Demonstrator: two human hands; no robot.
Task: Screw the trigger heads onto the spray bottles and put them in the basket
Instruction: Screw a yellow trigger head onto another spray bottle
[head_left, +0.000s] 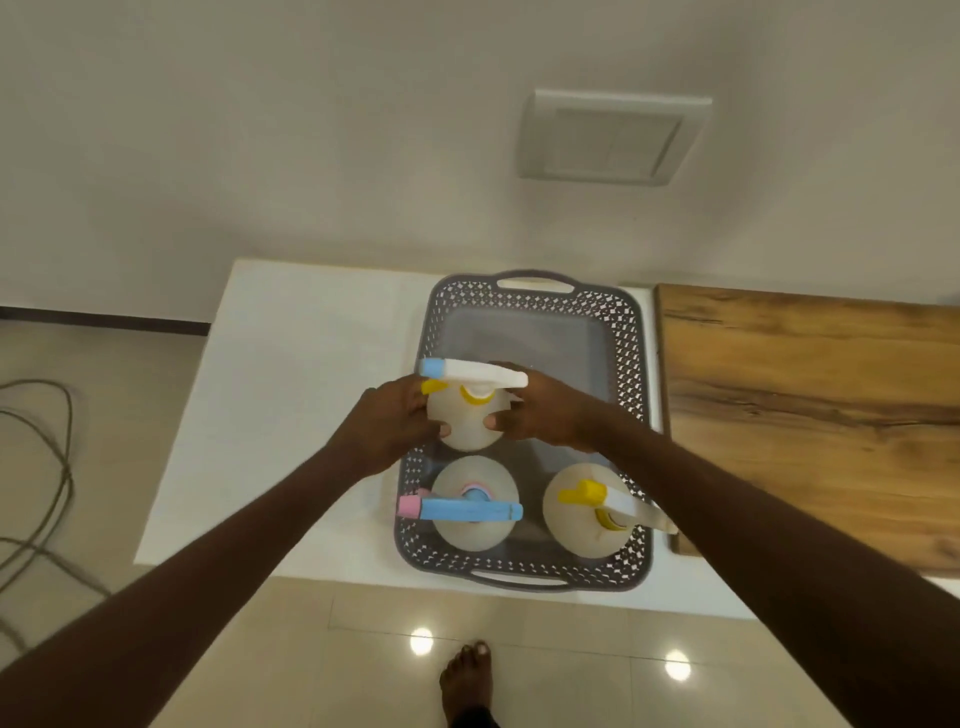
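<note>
Head view showed the left hand (395, 426) and right hand (545, 415) both gripping a bottle (470, 423) above the basket (641, 364). Upright, its spray head (472, 374) lay crosswise, blue nozzle pointing left. Lowered carelessly, it could knock the blue-headed bottle (472, 512) just below, or tip.

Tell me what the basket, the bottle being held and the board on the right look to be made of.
Basket: grey moulded plastic, matte, judging by its regular perforated walls.
Held bottle: translucent milky plastic, probably, smooth and slightly glossy.
Board: wood or wood-look laminate; brown grain streaks show, which of the two is unclear.
</note>
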